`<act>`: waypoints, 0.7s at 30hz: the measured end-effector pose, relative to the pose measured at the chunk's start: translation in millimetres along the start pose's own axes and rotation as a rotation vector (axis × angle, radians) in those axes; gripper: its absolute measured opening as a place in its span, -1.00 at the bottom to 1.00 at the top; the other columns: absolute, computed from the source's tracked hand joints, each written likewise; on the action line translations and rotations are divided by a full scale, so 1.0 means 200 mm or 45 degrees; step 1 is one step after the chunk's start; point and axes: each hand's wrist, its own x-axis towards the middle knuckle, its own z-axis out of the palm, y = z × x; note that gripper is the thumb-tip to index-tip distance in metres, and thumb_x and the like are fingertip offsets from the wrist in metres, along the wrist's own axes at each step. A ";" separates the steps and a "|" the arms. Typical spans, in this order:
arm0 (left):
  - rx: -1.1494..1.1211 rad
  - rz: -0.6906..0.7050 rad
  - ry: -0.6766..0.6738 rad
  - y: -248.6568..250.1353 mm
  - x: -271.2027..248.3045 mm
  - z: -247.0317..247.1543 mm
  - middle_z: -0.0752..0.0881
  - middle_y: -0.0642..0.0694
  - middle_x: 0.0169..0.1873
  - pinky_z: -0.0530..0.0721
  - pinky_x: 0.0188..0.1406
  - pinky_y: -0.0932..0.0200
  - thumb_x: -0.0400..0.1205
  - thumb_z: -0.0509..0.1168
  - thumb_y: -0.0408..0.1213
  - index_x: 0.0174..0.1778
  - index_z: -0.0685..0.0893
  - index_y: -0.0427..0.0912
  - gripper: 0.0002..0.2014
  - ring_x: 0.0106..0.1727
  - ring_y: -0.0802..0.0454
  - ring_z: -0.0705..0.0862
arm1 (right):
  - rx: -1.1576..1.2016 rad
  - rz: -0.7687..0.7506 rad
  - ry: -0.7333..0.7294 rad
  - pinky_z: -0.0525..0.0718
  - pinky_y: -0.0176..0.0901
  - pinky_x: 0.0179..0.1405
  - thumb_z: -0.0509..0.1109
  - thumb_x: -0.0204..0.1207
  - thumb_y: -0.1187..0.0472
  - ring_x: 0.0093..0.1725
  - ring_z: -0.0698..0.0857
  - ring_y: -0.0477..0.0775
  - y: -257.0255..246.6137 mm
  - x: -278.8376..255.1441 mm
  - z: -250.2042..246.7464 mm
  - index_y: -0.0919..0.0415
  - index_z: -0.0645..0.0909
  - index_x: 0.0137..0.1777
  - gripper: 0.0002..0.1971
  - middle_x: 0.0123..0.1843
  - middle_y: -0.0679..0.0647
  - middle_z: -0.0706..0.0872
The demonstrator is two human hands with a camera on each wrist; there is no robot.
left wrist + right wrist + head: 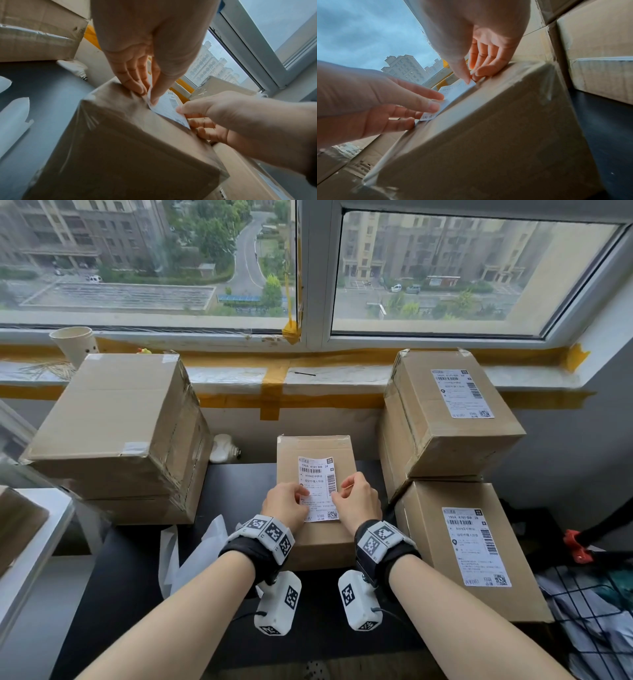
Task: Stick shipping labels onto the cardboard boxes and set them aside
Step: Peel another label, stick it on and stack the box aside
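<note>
A shipping label (318, 489) is laid on the middle cardboard box (317, 539) on the dark tabletop (137, 577); its left edge is pinched in the left hand (286, 503) grip, its right edge in the right hand (356, 501).

Label's (318, 488) lower edges under hands (287, 502)

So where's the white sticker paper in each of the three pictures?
Head view: the label lies on the middle box, centre of the picture, between both hands.
Left wrist view: the label is right of centre, on the box's top.
Right wrist view: the label is just left of centre, near the box's top edge.
Shared landmark: the window, behind the box in all three.
</note>
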 end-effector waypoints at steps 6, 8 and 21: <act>0.099 0.040 -0.058 0.01 0.00 -0.02 0.66 -0.02 0.14 0.67 0.10 0.11 0.50 0.35 -0.32 0.04 0.71 0.07 -0.76 0.08 -0.02 0.68 | -0.056 -0.013 -0.042 0.43 -0.24 -0.22 0.41 0.51 0.16 -0.12 0.61 0.07 -0.02 0.01 -0.02 0.10 0.50 0.02 -0.84 0.01 0.04 0.74; 0.132 0.047 -0.057 0.01 0.01 -0.03 0.61 -0.03 0.15 0.61 0.06 0.16 0.50 0.38 -0.31 0.01 0.71 0.07 -0.77 0.10 -0.03 0.65 | -0.090 -0.021 -0.048 0.43 -0.24 -0.21 0.41 0.51 0.16 -0.04 0.67 0.11 -0.03 0.01 -0.03 0.11 0.51 0.03 -0.84 0.04 0.07 0.75; 0.512 0.263 -0.300 0.02 0.15 -0.14 -0.13 0.01 0.67 -0.05 0.65 -0.19 0.57 0.36 -0.06 0.63 0.15 -0.04 -0.25 0.69 0.03 -0.12 | -0.602 -0.600 -0.513 -0.03 -0.03 0.67 0.07 0.70 0.07 0.69 0.01 0.02 -0.08 0.13 0.03 0.18 0.05 0.66 -0.43 0.71 0.04 0.02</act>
